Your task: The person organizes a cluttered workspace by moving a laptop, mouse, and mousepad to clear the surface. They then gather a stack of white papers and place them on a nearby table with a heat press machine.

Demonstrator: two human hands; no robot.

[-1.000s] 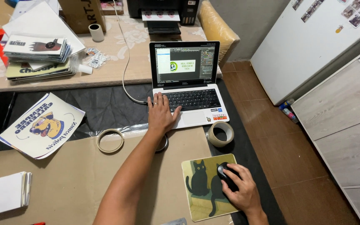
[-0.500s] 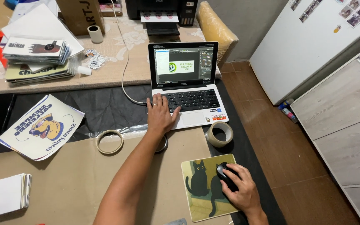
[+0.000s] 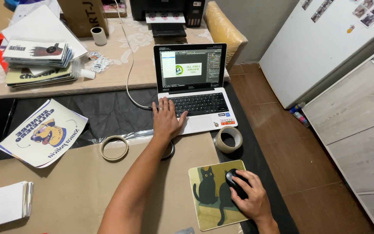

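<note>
I note the left hand lying flat on the white laptop, fingers spread over the left end of the keyboard, thumb out toward the trackpad. The right hand cups a black mouse, fingers curled over its top, on a mat with black cats at the near right corner of the table.

Containers: I see no open vessel; a printer at the far edge holds printed sheets in its tray.

Edges and room: the mat reaches the table's right edge, floor beyond. A wide tape roll stands between laptop and mat; a thin tape ring lies just left of the forearm. A dog poster and a white paper stack sit well left, with bare cardboard between.
</note>
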